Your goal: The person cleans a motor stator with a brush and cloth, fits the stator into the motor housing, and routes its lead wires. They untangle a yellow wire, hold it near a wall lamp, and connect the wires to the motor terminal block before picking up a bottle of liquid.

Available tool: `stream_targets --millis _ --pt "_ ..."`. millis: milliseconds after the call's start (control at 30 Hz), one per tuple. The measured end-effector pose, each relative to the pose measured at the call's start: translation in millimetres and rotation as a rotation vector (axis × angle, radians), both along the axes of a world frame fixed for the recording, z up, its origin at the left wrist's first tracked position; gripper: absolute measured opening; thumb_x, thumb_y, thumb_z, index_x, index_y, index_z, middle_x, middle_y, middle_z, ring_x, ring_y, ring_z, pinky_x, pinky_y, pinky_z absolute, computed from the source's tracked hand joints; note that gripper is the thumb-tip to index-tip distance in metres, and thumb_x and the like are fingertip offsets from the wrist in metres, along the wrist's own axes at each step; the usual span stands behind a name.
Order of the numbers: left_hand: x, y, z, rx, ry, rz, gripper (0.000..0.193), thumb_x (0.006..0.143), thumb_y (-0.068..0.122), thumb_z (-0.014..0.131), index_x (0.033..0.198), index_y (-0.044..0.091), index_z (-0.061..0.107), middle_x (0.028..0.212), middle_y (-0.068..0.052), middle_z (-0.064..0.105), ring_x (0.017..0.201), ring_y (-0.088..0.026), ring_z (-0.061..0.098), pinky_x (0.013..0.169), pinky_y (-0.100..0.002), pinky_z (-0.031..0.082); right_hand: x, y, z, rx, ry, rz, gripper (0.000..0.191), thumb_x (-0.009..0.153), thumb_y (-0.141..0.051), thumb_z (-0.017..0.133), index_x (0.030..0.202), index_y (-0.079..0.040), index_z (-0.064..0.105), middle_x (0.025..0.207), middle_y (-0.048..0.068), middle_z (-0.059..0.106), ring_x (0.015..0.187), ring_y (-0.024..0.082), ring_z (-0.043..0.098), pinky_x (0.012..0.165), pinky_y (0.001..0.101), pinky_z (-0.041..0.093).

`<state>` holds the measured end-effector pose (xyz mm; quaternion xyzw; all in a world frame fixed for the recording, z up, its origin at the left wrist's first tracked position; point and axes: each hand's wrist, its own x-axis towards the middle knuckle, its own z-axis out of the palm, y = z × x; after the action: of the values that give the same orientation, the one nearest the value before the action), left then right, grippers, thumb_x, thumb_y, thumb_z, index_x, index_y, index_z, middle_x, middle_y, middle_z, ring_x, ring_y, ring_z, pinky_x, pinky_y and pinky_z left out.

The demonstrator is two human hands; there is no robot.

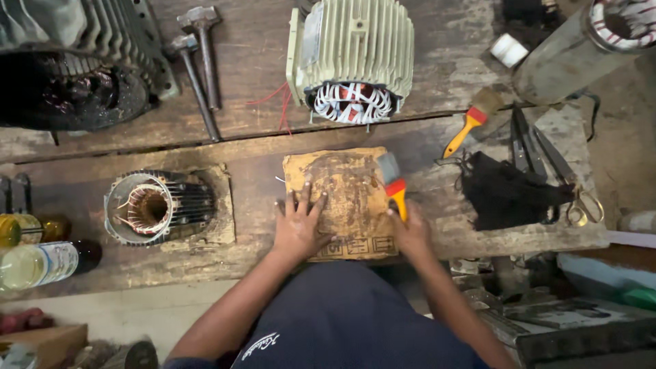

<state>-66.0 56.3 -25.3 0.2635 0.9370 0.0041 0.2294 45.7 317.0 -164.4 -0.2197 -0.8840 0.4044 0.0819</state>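
My left hand (298,225) lies flat, fingers spread, on the left part of a stained brown cardboard sheet (345,184) on the wooden workbench. My right hand (410,231) grips a paintbrush with a yellow handle and red band (394,186), its bristles resting on the cardboard's upper right. Beyond the cardboard stands a ribbed pale-green motor housing (355,48) with white and red windings showing at its open end.
A smaller stator with copper windings (158,207) sits left on another cardboard. Two hammers (198,61), a large dark motor (68,68), bottles (41,263), a second brush (471,121), scissors (567,178), a black cloth (506,195) and a grey cylinder (574,51) surround the work area.
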Motion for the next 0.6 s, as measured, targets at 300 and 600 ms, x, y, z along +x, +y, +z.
stream_targets --millis 300,600 --pt "-75.8 -31.2 22.3 0.782 0.253 0.136 0.094 0.082 0.036 0.083 0.157 0.007 0.035 0.157 -0.031 0.034 0.142 -0.050 0.035 0.116 -0.057 0.032 -15.7 53.7 83.7 0.636 -0.229 -0.008 0.050 0.084 -0.037 0.078 0.117 -0.002 0.067 0.119 0.024 0.065 0.110 0.044 0.061 0.089 0.0519 0.051" --pt "-194.7 20.3 -29.1 0.919 -0.341 0.419 0.041 0.091 0.034 0.068 0.115 0.001 0.072 0.102 -0.019 0.072 0.091 -0.031 0.068 0.077 -0.046 0.055 -172.0 77.8 150.4 0.128 0.415 0.049 0.057 0.100 -0.037 0.078 0.135 0.003 0.058 0.127 0.022 0.065 0.117 0.030 0.062 0.099 0.0421 0.050"
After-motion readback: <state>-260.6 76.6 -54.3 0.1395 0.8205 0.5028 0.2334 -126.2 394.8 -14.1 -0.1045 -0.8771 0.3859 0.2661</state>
